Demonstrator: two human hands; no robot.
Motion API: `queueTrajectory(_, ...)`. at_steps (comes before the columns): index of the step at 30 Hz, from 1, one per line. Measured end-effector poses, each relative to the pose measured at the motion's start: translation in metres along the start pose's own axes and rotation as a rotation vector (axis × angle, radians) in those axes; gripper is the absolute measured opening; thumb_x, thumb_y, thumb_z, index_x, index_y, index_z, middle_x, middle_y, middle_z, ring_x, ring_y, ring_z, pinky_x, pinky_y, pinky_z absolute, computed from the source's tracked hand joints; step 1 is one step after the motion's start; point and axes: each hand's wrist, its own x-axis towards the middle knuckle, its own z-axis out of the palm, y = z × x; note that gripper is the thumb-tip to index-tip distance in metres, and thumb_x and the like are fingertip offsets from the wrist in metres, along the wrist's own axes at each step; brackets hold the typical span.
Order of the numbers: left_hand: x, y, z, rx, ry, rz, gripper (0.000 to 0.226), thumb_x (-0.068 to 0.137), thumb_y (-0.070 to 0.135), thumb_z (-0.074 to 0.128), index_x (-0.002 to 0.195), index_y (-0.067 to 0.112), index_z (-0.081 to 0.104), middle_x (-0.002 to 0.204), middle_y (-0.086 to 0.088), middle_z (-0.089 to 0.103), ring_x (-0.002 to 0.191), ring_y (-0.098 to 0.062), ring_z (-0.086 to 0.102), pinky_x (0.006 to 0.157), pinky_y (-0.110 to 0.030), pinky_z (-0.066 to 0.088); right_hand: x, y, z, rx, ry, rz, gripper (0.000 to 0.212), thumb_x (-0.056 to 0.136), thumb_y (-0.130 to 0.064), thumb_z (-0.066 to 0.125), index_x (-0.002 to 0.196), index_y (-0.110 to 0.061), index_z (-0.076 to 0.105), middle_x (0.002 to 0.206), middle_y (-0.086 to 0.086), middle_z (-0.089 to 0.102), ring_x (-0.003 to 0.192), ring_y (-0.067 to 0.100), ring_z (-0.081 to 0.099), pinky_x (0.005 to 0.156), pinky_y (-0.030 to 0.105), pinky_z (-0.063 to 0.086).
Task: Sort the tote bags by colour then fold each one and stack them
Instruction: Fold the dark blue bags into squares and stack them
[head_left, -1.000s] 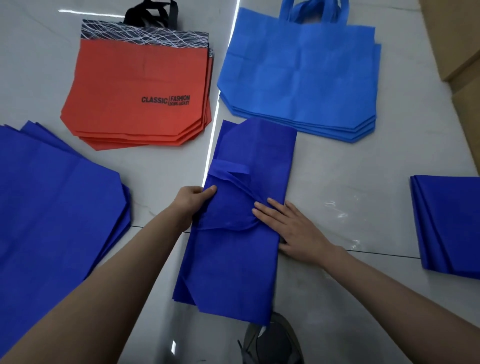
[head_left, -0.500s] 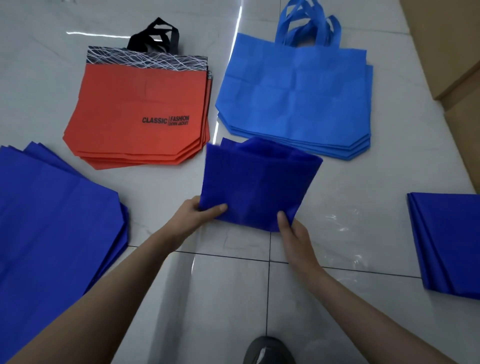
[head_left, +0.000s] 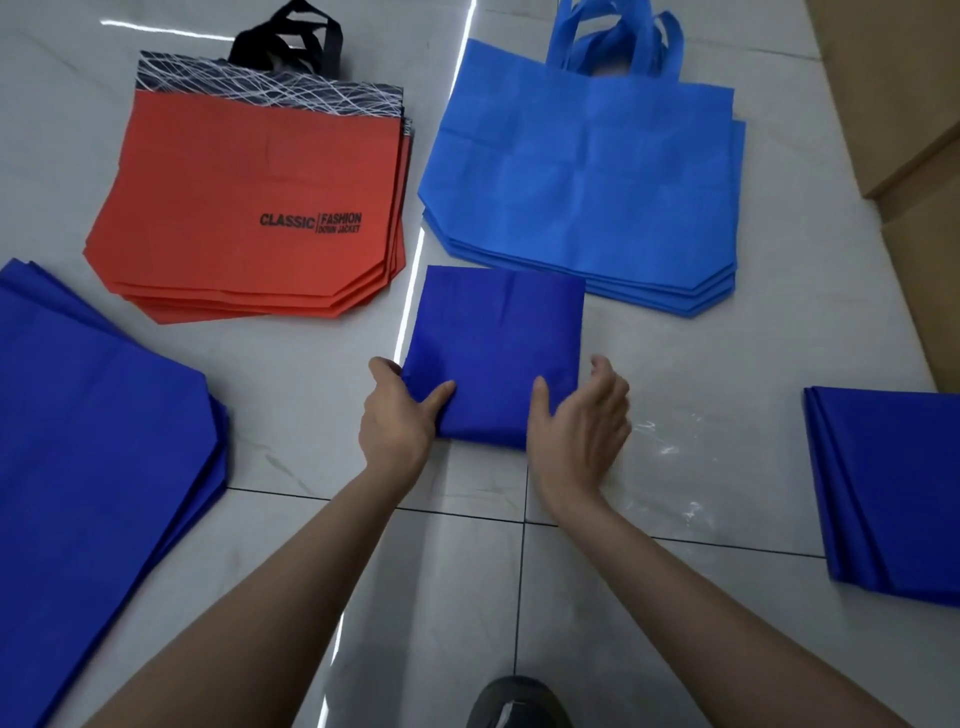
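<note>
The folded bag, dark blue, lies flat on the tiled floor straight ahead of the person, just in front of the pile of light blue bags and to the right of the pile of red bags. It is folded down to a near square, a little longer along the line running away from the person, with its near edge between the two hands.

The left hand pinches the near left corner: the thumb lies on top and the fingers wrap round the left edge. The right hand sits at the near right corner with its thumb on top of the cloth. Its fingers curve loosely past the right edge, and whether they close on that edge cannot be told.

The fold looks finished, so the next step is likely stacking. The stack of folded bags, the same dark blue, lies well apart to the right, on the right hand's side and at about the same depth as the hands. The move is therefore a sideways carry to the right, led by the right hand, and it needs a firm hold on both near corners so the layers do not spring open. The pile of unfolded dark blue bags waits on the left, nearer the left hand.
</note>
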Motion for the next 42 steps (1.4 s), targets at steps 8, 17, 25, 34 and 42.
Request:
queueTrajectory(8, -0.056, -0.036, 0.004, 0.134, 0.03, 0.121, 0.044, 0.088, 0.044, 0.059, 0.108, 0.016, 0.03, 0.085, 0.005, 0.05, 0.072, -0.023, 0.052, 0.058, -0.031, 0.033, -0.025, 0.004, 0.027, -0.457, -0.566, -0.647, 0.064, 0.089, -0.048, -0.008, 0.15, -0.032, 0.002, 0.159, -0.006, -0.005, 0.147, 0.02, -0.004, 0.111, 0.042, -0.012)
queueTrajectory(17, -0.033, -0.036, -0.002, 0.44, 0.045, 0.293, 0.053, 0.085, 0.048, 0.058, 0.12, 0.012, 0.041, 0.088, -0.003, 0.055, 0.079, -0.028, 0.059, 0.067, -0.035, 0.044, -0.002, 0.043, 0.011, -0.424, -0.418, -0.574, 0.055, 0.094, -0.044, 0.019, 0.146, -0.03, 0.031, 0.155, -0.002, 0.027, 0.143, 0.024, 0.023, 0.114, 0.048, 0.014)
queueTrajectory(25, -0.035, -0.054, 0.039, 0.54, 0.08, 0.481, 0.055, 0.097, 0.035, 0.02, 0.144, 0.009, 0.033, 0.153, -0.009, 0.027, 0.14, -0.027, 0.026, 0.11, -0.05, 0.023, 0.011, 0.02, 0.015, -0.481, -0.238, -0.678, 0.044, 0.086, -0.03, 0.035, 0.116, -0.018, 0.063, 0.119, 0.01, 0.061, 0.101, 0.036, 0.058, 0.098, 0.05, 0.04)
queueTrajectory(34, -0.032, -0.059, 0.043, 0.592, 0.099, 0.489, 0.062, 0.096, 0.043, 0.022, 0.145, 0.005, 0.026, 0.153, -0.014, 0.023, 0.142, -0.028, 0.02, 0.111, -0.039, 0.017, 0.058, 0.01, 0.043, -0.434, -0.633, -1.053, 0.052, 0.097, -0.049, 0.011, 0.147, -0.041, 0.003, 0.157, -0.015, 0.0, 0.147, 0.018, -0.001, 0.117, 0.044, -0.004)
queueTrajectory(42, -0.033, -0.055, 0.041, 0.632, 0.079, 0.475, 0.062, 0.097, 0.045, 0.017, 0.145, 0.006, 0.028, 0.152, -0.015, 0.028, 0.14, -0.031, 0.025, 0.11, -0.042, 0.02, 0.079, 0.006, 0.04, -0.548, -0.318, -0.545, 0.059, 0.096, -0.055, 0.024, 0.138, -0.018, 0.04, 0.14, 0.01, 0.041, 0.12, 0.029, 0.041, 0.09, 0.043, 0.036)
